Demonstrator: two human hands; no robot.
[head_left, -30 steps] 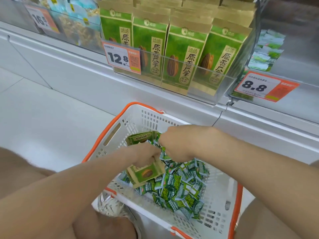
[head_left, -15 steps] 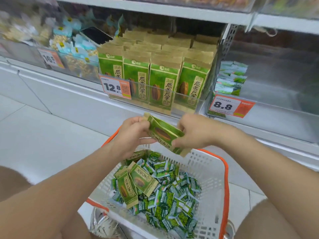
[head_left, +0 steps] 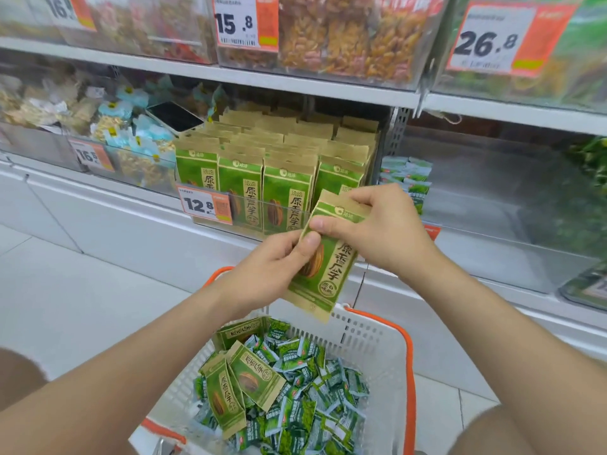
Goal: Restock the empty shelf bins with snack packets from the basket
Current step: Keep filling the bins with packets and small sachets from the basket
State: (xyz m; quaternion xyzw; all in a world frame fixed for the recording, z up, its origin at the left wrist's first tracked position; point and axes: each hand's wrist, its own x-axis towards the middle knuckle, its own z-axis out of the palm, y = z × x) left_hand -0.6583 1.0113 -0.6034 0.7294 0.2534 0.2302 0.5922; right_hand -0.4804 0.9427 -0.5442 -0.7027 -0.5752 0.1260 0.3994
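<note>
Two pinch grips, left hand [head_left: 269,269] and right hand [head_left: 386,231], on one packet [head_left: 331,279]

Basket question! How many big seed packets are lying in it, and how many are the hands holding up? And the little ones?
Big seed packets in the basket: 3
Held packet, pinched by left hand and right hand: 1 showing
Total big packets: 4
Little green packets: a heap, too many to count

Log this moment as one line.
left hand: pinches green seed packet | right hand: pinches packet top | packet: above basket, before 12.8 bin | basket: holds loose packets
</note>
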